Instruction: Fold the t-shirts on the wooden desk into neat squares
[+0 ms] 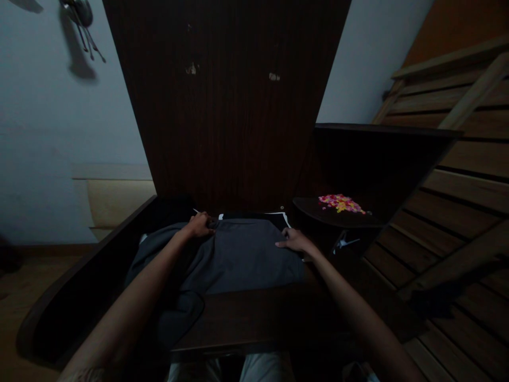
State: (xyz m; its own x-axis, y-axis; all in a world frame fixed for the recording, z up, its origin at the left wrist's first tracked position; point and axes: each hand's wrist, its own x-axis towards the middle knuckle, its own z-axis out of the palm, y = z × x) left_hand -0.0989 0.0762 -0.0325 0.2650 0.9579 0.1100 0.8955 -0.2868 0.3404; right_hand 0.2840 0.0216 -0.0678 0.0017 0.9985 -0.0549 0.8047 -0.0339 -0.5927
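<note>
Two hands on the grey cloth (250, 252), spread between them on the dark bench (246, 315)! Left hand (201, 225) at the far edge, fingers curled low beside bunched folds; right hand (295, 241) at the right edge, thumb and fingers close together. Pinching or just pressing? Cannot tell for either. Beyond the fingers, a white-edged black sheet (274, 218); right of them, pink-and-yellow pieces (342, 203) on a shelf (310, 211).

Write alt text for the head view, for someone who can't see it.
A person's left hand and right hand touch a gray cloth, rumpled at the left, on a dark desk. To the right, small pink and yellow pieces lie on a shelf.
</note>
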